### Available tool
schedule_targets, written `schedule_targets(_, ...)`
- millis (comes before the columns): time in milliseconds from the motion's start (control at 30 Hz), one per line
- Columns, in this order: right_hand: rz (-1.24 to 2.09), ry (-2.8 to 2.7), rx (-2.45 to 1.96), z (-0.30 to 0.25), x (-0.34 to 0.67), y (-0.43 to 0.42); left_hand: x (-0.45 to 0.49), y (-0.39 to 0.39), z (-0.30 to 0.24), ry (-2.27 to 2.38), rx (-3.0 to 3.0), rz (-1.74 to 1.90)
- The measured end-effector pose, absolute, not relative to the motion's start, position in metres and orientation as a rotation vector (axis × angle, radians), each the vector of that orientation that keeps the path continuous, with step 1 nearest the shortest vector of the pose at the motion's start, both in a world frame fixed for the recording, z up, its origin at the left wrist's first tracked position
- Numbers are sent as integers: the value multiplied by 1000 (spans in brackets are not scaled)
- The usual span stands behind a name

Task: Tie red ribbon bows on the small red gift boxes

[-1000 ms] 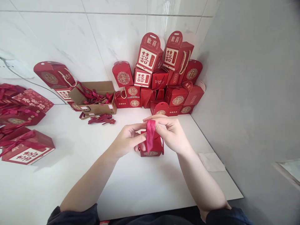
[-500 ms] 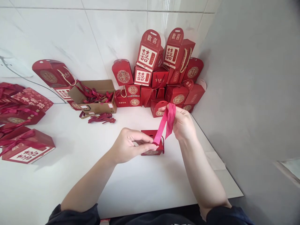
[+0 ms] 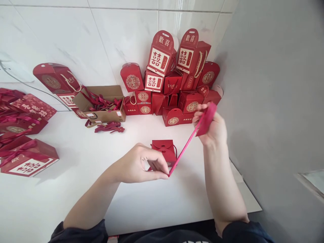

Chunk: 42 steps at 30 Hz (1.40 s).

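A bright red ribbon (image 3: 186,147) stretches slantwise between my two hands. My left hand (image 3: 144,163) pinches its lower end between thumb and fingertips. Higher up and to the right, my right hand (image 3: 212,126) is closed on the other part, where the ribbon hangs in a folded loop over the fingers. Behind my left hand a small red gift box (image 3: 163,145) with a cord handle stands on the white table (image 3: 141,199); my hand covers its lower front.
Red gift boxes (image 3: 162,60) are stacked against the tiled wall. An open cardboard box (image 3: 111,116) holds ribbons, with more loose ribbons (image 3: 110,127) before it. Ribbon-tied boxes (image 3: 30,155) stand at the left. A grey panel (image 3: 273,101) bounds the right side.
My right hand has moved right, drawing the ribbon out longer and tauter. My left hand has come slightly down with the end, and more of the small box's top shows.
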State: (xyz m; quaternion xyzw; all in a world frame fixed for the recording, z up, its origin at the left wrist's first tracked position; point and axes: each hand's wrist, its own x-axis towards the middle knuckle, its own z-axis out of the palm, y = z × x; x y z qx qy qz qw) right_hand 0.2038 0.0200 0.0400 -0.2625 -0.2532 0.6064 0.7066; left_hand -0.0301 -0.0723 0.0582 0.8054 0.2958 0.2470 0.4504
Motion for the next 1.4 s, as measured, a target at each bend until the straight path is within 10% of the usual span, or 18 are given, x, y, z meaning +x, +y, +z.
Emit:
schedule_targets(400, 1523, -2161, 1018, 60, 240, -36, -65, -34, 32, 1446, 2844, 914)
schedule_targets(633, 1340, -1800, -695, 52, 193, -20, -40, -42, 29, 959, 2864, 1165)
schedule_targets(1400, 1512, -1323, -530, 61, 197, -58, -38, -43, 35, 1088, 2247, 933)
